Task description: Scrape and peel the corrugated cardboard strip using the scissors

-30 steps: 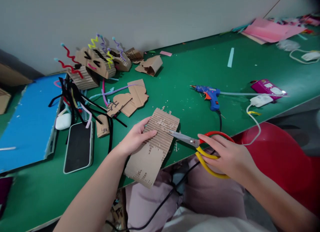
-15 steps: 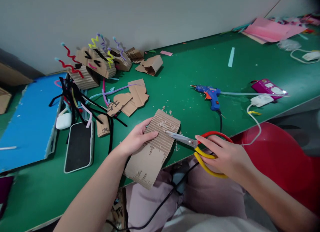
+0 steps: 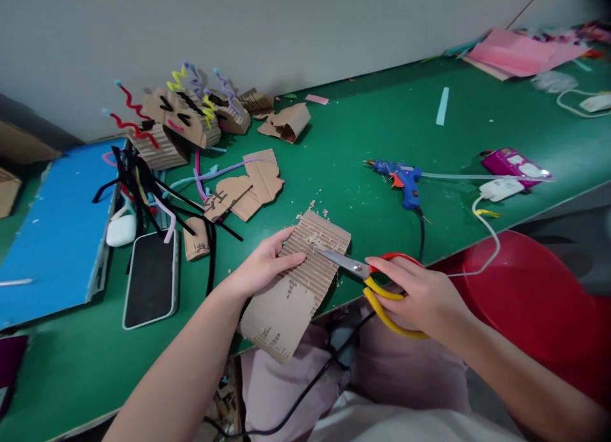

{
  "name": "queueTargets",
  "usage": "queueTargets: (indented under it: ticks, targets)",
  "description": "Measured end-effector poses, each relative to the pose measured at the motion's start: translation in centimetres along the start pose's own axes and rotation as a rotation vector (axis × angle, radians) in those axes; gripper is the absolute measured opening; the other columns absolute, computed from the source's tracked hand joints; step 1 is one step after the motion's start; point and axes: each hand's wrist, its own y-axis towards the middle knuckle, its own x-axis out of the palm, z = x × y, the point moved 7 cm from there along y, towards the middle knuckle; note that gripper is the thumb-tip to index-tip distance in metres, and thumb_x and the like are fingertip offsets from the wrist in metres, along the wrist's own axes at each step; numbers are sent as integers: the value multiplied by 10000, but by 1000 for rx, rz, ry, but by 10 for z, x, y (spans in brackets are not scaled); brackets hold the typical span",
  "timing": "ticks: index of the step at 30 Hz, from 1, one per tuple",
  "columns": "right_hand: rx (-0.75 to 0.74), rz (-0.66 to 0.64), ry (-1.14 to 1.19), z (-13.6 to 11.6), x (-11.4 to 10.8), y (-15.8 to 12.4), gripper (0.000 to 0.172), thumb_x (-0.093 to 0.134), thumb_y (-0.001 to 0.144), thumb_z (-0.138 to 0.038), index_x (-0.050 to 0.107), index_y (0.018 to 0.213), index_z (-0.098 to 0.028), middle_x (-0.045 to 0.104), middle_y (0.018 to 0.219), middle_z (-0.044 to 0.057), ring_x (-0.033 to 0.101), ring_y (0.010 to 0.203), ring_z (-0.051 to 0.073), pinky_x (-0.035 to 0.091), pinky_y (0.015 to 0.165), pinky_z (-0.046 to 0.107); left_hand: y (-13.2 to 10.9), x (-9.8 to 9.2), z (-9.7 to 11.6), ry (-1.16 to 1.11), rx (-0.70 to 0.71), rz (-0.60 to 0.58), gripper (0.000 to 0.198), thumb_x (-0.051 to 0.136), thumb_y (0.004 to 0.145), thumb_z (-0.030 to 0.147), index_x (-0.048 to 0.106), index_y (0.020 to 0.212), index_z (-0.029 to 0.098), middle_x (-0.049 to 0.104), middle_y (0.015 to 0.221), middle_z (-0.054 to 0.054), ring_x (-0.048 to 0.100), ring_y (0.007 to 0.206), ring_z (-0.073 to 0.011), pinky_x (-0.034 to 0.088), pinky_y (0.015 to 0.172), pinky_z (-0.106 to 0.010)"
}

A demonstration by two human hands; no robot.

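Observation:
A piece of corrugated cardboard [image 3: 281, 308] lies at the table's front edge, its upper half showing bare ridges and its lower part still covered with smooth paper. My left hand [image 3: 265, 264] grips its left side, thumb on the ridges and fingers underneath. In my right hand [image 3: 424, 296] is a pair of scissors [image 3: 341, 261] with red and yellow handles. The blades look closed, and their tip rests against the ridged face near my left thumb. Small paper crumbs are scattered on the cardboard and just beyond it.
A blue glue gun [image 3: 398, 178] lies beyond the scissors, its cord dropping over the edge. To the left are a phone [image 3: 151, 280], pipe cleaners [image 3: 136, 181] and cardboard scraps [image 3: 258, 184]. Cardboard figures [image 3: 181, 121] stand by the wall. A red stool [image 3: 525, 296] is at the right.
The scissors and my right hand have shifted slightly left, the tip still on the ridges. The cardboard has moved a little to the right under my left hand.

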Motion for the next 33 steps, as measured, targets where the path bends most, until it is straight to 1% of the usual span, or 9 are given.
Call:
queueTargets:
  ticks: [3,7,10,13,17,20,26,30,33]
  targets:
    - [76,0,89,6,2,1,426,555,782,-359,535,1184,-221,656,948,37,627,728,138,469,571,225,0,1,-1,-10,-5,-3,473,677,748,236,528,1192,176,668,1101,-85,654,925,-224,514,790,-296]
    - [147,-6,71,12,-6,1,483,587,738,-437,544,1172,-228,642,933,32,599,622,115,428,470,213,1,-4,0,-29,15,31,478,680,745,244,524,1192,177,650,1142,-92,638,976,-251,513,800,-310]
    - [120,-57,-35,13,-9,-1,544,614,704,-472,541,1198,-257,608,821,2,562,573,106,349,403,207,1,-8,1,-21,40,55,489,682,745,247,517,1200,175,633,1174,-97,618,1022,-263,510,810,-309]
    - [81,-16,-123,11,-12,-2,523,597,730,-466,548,1204,-251,591,768,-6,558,596,106,329,416,214,1,-9,1,0,45,61,504,680,748,246,507,1215,172,632,1174,-99,601,1054,-266,503,828,-306]
    - [-16,59,-176,3,-12,-1,433,550,791,-418,576,1175,-222,628,808,6,573,647,105,346,478,230,1,-5,1,4,21,53,523,685,741,253,503,1224,173,646,1150,-97,597,1061,-273,495,851,-332]
    - [-53,87,-201,-2,-12,1,419,550,796,-410,587,1160,-206,636,805,7,564,625,98,333,475,235,1,-4,1,-13,14,57,511,688,737,247,509,1210,173,651,1140,-91,612,1031,-262,499,835,-321]
    - [-84,51,-218,-5,-8,2,429,527,824,-399,555,1208,-211,643,798,14,563,628,107,335,495,243,2,-2,-3,-12,2,16,499,679,751,233,505,1215,175,659,1122,-80,644,946,-220,503,806,-294]
    - [-91,23,-213,-5,0,0,445,514,833,-402,520,1241,-225,660,831,14,578,633,111,329,480,256,1,-3,-4,-5,3,13,495,676,756,230,504,1218,184,658,1127,-77,647,942,-220,507,807,-301]
    - [-46,32,-157,-3,0,3,446,521,828,-401,511,1237,-222,666,870,19,608,691,123,353,476,244,1,-1,-4,-24,9,-7,486,673,759,235,509,1214,188,650,1147,-79,641,974,-235,514,808,-302]
